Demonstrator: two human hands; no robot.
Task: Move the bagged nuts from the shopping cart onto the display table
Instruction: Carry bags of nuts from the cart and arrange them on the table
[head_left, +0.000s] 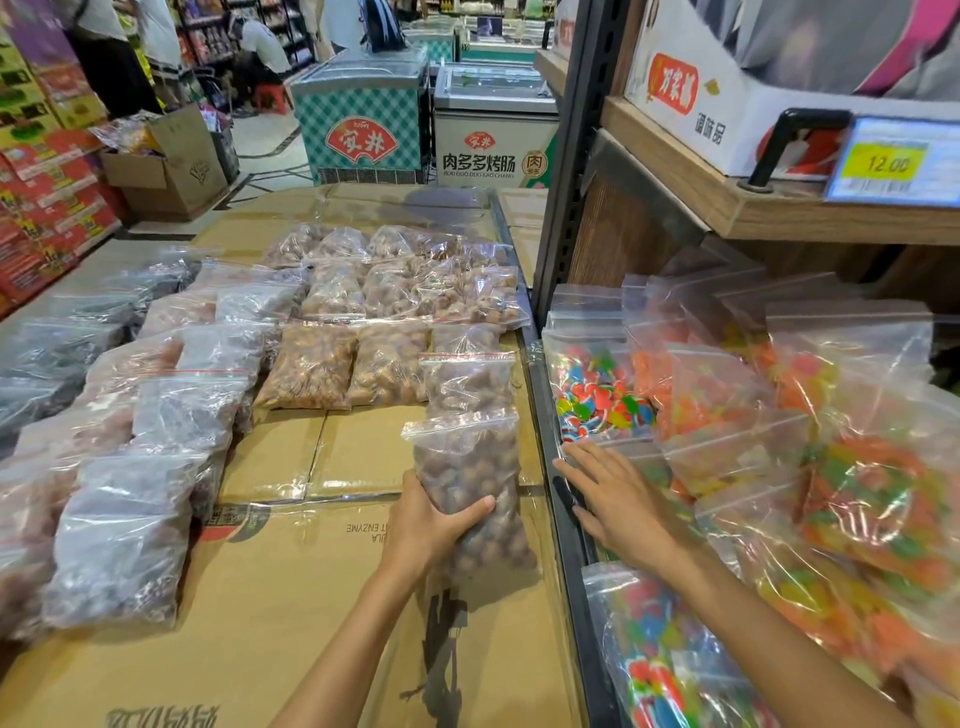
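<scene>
My left hand grips a clear zip bag of round brown nuts at its lower half, lying on the cardboard-covered display table near the table's right edge. Just beyond it lies another bag of the same nuts. Rows of bagged nuts fill the table's far part, and bags of darker goods line the left side. My right hand is flat with straight fingers, resting on the dark metal edge by the candy bags. No shopping cart is in view.
To the right, a shelf bin holds zip bags of colourful candy and gummies under a wooden shelf with a 12.00 price tag. Chest freezers, an open carton and people stand beyond the table.
</scene>
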